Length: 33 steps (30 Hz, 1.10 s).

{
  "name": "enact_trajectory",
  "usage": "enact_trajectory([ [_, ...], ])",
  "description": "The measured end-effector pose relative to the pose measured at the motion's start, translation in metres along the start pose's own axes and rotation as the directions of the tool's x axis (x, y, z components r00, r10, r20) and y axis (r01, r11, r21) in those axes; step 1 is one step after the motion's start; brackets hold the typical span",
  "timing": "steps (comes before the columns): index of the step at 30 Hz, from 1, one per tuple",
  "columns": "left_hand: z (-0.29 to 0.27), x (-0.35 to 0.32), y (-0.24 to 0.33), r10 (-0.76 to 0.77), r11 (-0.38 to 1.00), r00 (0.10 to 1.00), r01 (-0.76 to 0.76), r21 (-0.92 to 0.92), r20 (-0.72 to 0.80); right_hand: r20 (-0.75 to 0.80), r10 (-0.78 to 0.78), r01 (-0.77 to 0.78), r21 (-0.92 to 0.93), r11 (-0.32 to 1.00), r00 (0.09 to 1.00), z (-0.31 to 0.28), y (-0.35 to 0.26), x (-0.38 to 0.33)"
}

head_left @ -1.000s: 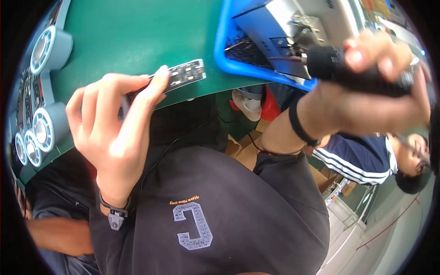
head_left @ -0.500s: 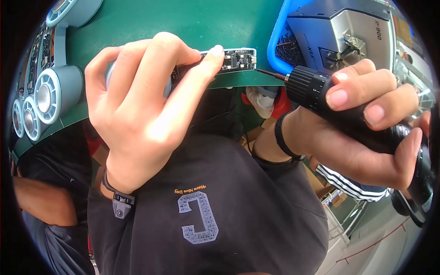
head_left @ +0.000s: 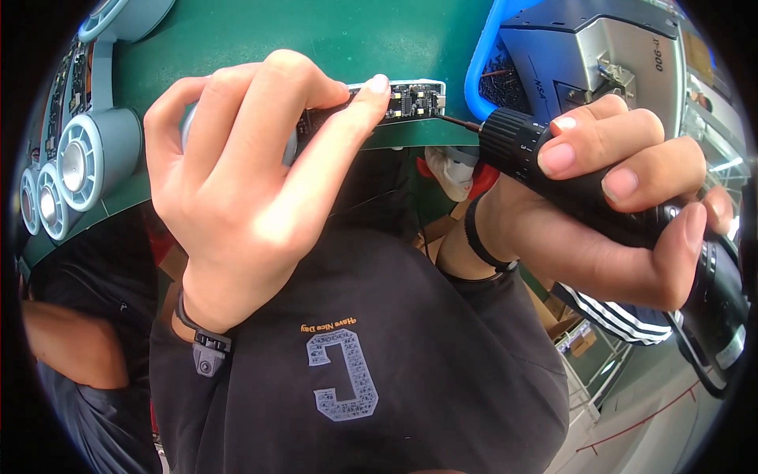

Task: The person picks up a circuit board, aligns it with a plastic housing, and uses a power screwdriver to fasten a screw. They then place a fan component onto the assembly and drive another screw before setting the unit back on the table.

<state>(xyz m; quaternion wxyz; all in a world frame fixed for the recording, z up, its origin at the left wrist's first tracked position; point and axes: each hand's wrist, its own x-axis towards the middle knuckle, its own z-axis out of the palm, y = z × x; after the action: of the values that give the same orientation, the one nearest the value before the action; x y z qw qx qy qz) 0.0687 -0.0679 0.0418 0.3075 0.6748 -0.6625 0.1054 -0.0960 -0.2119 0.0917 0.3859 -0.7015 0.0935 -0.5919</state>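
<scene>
With thumb and fingers closed around it, my left hand [head_left: 245, 174] grips a light-blue housing whose black circuit board [head_left: 410, 101] faces up past my thumb. Part of the housing is hidden behind my fingers. A black electric screwdriver [head_left: 525, 146] lies across my right hand [head_left: 608, 205], my fingers wrapped round its body. The thin bit points left, and its tip meets the lower right corner of the board's end, close to a metal connector. Whether a screw sits under the tip is too small to tell.
Several light-blue round-ended housings [head_left: 95, 162] stand at the left edge of the green table [head_left: 237, 35]. At the right, a blue tray [head_left: 478, 67] holds small dark screws beside a silver machine [head_left: 588, 51]. Another person's arm [head_left: 75, 344] shows at lower left.
My right hand and the screwdriver have moved slightly left, bringing the bit's tip onto the board's corner. The left hand and the housing have barely shifted.
</scene>
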Motion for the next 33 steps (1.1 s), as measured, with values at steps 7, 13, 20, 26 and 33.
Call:
enact_trajectory([
  [7,-0.003,-0.001,-0.001,0.006,1.000,1.000,-0.006,0.004,0.020,0.183,0.017,-0.030,0.065,0.997,0.983,-0.006,-0.006,0.002],
  [13,-0.011,0.006,0.004,-0.022,1.000,0.997,0.024,-0.019,0.080,0.160,-0.004,0.013,-0.055,0.998,0.987,0.001,-0.016,-0.013],
  [20,-0.023,0.004,0.002,-0.019,0.997,0.995,0.025,-0.067,0.094,-0.204,-0.390,0.220,-0.560,0.799,0.898,-0.057,-0.021,0.037],
  [26,-0.004,-0.013,-0.003,-0.268,0.893,0.958,0.207,-0.400,-0.103,-0.030,-0.319,0.247,-0.566,0.787,0.947,-0.087,-0.004,0.072],
  [33,0.007,-0.025,-0.010,-0.432,0.724,0.898,0.290,-0.626,-0.085,0.158,-0.092,0.128,-0.235,0.964,0.983,-0.098,0.005,0.082],
])
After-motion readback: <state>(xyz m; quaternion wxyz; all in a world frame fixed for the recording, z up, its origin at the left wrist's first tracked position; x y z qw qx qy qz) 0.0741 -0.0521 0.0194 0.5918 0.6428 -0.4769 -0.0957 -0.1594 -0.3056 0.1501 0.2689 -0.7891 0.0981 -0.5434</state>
